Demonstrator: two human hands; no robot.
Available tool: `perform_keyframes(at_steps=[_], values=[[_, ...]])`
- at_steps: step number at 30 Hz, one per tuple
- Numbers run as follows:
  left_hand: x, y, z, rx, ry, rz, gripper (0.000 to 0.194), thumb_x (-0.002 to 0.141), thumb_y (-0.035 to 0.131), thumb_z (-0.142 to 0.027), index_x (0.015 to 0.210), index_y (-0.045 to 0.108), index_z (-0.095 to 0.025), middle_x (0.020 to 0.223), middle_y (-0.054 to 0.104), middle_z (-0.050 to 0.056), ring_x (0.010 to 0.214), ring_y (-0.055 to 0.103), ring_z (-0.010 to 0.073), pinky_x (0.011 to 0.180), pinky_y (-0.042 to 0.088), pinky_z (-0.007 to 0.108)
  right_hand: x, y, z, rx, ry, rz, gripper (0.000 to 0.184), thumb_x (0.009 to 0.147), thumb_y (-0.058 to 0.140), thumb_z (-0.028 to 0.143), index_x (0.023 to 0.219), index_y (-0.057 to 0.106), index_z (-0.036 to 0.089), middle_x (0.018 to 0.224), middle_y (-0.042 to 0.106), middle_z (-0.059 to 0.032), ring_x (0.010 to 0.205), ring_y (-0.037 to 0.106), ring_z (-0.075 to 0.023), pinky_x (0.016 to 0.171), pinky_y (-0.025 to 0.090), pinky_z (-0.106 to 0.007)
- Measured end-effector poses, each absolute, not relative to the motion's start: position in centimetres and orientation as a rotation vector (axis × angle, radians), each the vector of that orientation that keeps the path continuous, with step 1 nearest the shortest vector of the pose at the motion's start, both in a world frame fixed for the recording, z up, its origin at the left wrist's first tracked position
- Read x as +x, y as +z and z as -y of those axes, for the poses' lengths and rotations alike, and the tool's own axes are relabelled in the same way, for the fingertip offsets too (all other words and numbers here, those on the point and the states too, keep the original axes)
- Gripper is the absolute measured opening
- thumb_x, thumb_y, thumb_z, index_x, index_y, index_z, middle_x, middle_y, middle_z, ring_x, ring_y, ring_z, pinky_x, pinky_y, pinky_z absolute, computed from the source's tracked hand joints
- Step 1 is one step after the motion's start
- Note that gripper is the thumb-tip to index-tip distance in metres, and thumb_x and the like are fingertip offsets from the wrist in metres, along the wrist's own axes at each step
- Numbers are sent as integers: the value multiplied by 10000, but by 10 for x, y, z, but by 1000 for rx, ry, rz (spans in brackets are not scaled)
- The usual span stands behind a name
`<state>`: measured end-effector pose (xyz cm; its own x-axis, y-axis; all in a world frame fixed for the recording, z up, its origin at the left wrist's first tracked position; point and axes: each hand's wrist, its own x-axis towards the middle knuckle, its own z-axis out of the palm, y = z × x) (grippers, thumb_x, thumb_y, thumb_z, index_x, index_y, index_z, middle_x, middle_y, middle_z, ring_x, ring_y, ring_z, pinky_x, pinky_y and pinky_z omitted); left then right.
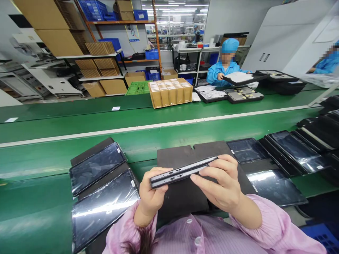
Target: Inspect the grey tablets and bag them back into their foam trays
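Observation:
A thin dark grey tablet [182, 171] is held edge-on in front of me, its side with ports and slots facing the camera. My left hand [150, 195] grips its left end with fingers curled round it. At the right end my right hand [224, 183] wraps over the top edge. Below the tablet lies a black foam pad [182, 204] on the green conveyor belt [39, 201].
Film-wrapped tablets lie at the left [96, 165] [103, 208] and in a row at the right [296, 150]. Brown boxes [171, 92] stand across the belt. A worker in blue [225, 65] sits beyond at black trays [245, 94]. Shelves with cartons are far left.

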<state>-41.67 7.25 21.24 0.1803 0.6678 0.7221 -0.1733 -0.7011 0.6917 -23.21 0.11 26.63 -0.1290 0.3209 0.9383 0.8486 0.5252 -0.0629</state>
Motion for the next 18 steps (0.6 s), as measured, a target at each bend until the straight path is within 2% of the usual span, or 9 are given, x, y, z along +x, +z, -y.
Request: perform_keyframes(at_steps=[11, 18], values=[[-417, 211, -74, 1776, 1568, -408, 248, 843, 606, -344, 1047, 586, -205, 899, 709, 71, 835, 681, 208, 720, 548, 339, -236, 268, 4, -1132, -632, 1631, 225, 812, 574, 79, 778, 685, 272, 780, 553, -16, 845, 461, -176, 884, 338, -431], [-420, 210, -72, 1791, 1541, -353, 267, 835, 617, -321, 1068, 583, -195, 907, 706, 84, 853, 681, 228, 713, 562, 372, -234, 268, 9, -1110, -656, 1746, 183, 826, 585, 130, 815, 690, 280, 745, 559, -9, 836, 462, -180, 883, 347, -423]])
